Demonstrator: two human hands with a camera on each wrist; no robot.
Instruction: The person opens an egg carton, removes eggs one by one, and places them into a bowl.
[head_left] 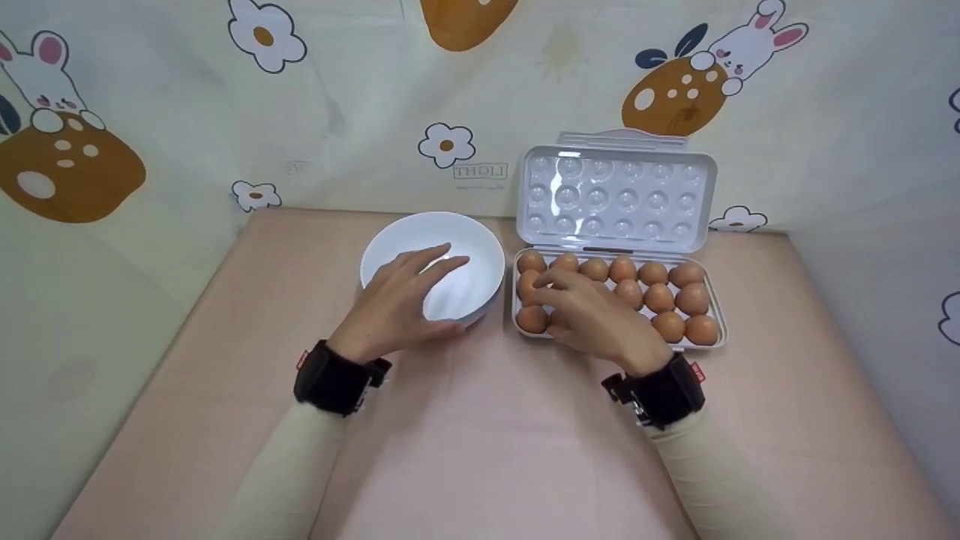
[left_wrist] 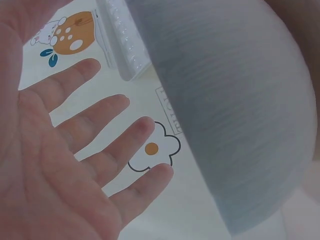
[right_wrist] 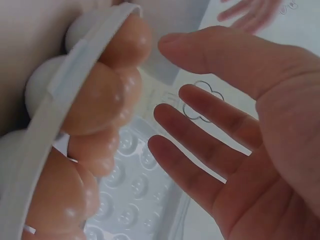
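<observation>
A white bowl (head_left: 486, 259) stands left of a clear plastic egg box whose lid (head_left: 551, 199) is tipped back. Brown eggs (head_left: 660, 298) sit in rows in the lower tray. My left hand (head_left: 397, 300) hovers over the near left side of the bowl, its fingers spread and holding nothing; the left wrist view shows them apart from the bowl's outer wall (left_wrist: 235, 110). Above the eggs at the box's left half is my right hand (head_left: 596, 315), covering some of them. The right wrist view shows its fingers (right_wrist: 200, 130) apart from the eggs (right_wrist: 95, 102), with nothing in the palm.
Pink cloth (head_left: 480, 450) covers the table. Behind it rises a pale backdrop (head_left: 360, 97) printed with rabbits, flowers and brown shapes. The raised lid stands between the eggs and this backdrop. Black wrist straps (head_left: 334, 379) with small cameras are on both arms.
</observation>
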